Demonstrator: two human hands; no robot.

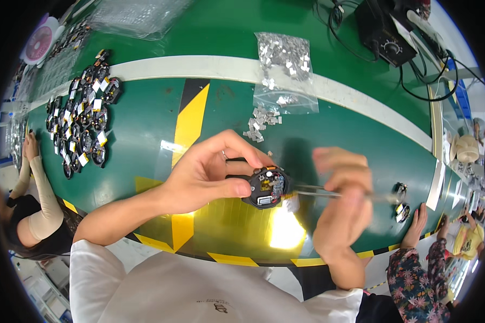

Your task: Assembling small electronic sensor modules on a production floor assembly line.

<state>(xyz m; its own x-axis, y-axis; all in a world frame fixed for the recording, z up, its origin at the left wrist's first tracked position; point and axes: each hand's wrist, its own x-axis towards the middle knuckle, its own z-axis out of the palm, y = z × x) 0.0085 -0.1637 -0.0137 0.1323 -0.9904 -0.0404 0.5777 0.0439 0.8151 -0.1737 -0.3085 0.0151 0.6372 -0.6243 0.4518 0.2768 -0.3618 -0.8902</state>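
My left hand (207,175) grips an opened round black watch-like case (266,188) by its side, thumb in front and fingers behind. Inside the case a small circuit board, coloured wires and a silver rectangular part show. My right hand (344,202), smeared by motion, is closed around metal tweezers (312,190). Their tips point left at the case's right edge; whether they touch it I cannot tell. A small white piece (291,203) hangs or lies beside that edge. Beyond my hands are loose small grey pieces (262,121) and a clear bag (284,70) full of similar pieces.
Many similar black cases (83,118) with white parts are heaped at the left, and two more (402,210) lie at the right. A black box with a dial (390,46) and cables stands far right. Co-workers' hands (415,226) rest at both table sides.
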